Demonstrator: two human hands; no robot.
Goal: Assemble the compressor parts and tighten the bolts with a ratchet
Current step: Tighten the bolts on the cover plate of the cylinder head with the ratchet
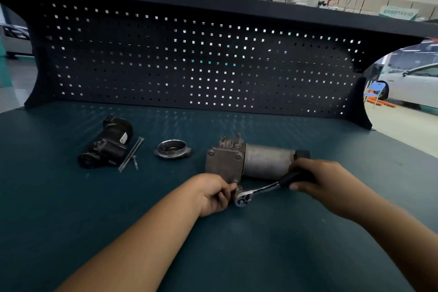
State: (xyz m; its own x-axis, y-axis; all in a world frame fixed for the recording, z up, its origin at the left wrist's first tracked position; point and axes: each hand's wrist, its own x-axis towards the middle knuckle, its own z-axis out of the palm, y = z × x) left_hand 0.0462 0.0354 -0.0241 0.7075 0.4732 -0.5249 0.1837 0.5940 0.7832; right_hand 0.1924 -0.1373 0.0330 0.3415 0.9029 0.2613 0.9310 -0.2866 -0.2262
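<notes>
The grey metal compressor body (pixel 256 161) lies on its side on the green bench top, its square end plate with bolts facing left. A chrome ratchet (pixel 254 193) has its head at the plate's lower front corner. My right hand (pixel 324 182) grips the ratchet's black handle. My left hand (pixel 214 193) is curled at the ratchet head and the plate's corner, fingers pinching there. Further left lie a round metal cover (pixel 172 149), two long bolts (pixel 131 154) with a short screw beside them, and a black compressor part (pixel 106 142).
A dark pegboard back panel (pixel 189 61) rises behind the bench top (pixel 213 256). A shelf runs above the panel. A white car (pixel 412 85) and a blue chair stand on the workshop floor at the right.
</notes>
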